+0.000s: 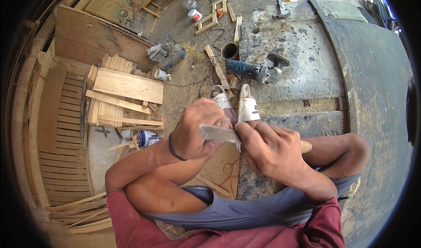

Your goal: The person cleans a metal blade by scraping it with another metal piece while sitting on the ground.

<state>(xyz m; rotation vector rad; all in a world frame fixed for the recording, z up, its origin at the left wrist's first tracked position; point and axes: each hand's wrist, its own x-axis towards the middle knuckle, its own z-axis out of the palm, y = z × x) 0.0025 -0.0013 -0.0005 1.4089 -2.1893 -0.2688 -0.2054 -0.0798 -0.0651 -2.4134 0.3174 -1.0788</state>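
Observation:
My right hand [274, 149] is wrapped round a flat-bladed hand tool that looks like a chisel. Its wooden handle [305, 147] sticks out to the right of my fist, while the grey metal blade [219, 134] points left between my hands. My left hand [197, 127], with a dark braided band at the wrist, is closed at the far end of the blade. The blade overlaps its fingers, so what they grip is hidden. Beyond my hands, an angle grinder [252, 70] with a round disc lies on a worn, spotted board.
A hammer [281, 13] lies farther up the board [302, 42]. An open can [230, 51] stands beside the grinder. At left are stacked planks [127, 86], a blue-grey power tool [169, 55] and a bucket [144, 137]. Cords and wood strips cross the floor. My sandalled feet are just ahead.

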